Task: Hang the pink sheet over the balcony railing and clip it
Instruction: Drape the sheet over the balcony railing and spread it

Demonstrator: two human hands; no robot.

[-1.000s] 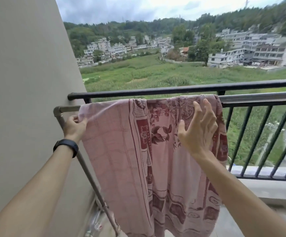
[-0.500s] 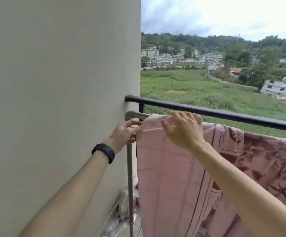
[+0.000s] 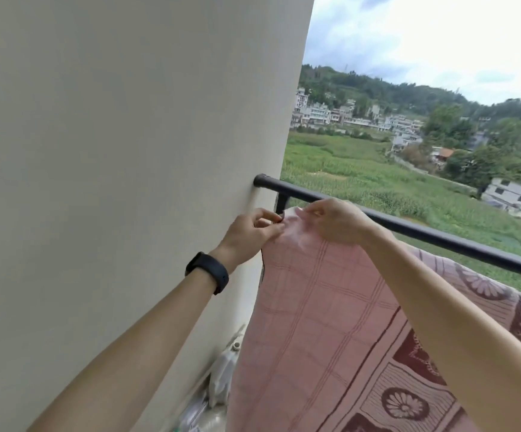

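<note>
The pink sheet (image 3: 324,310) with a check pattern and dark red flowered border hangs in front of the black balcony railing (image 3: 440,235), its top edge draped over a bar that the cloth hides. My left hand (image 3: 250,233), with a black band on the wrist, pinches the sheet's top left corner next to the wall. My right hand (image 3: 337,221) grips the top edge just to the right of it, fingers closed on the cloth. No clip is visible.
A beige wall (image 3: 113,182) fills the left side, meeting the railing's end. Plastic containers (image 3: 222,375) and bags lie on the floor by the wall, below the sheet. Fields and houses lie beyond the railing.
My right hand moved from the sheet's right part to its top left corner, close to my left hand. Both hands now pinch the corner. The view swung left toward the wall.
</note>
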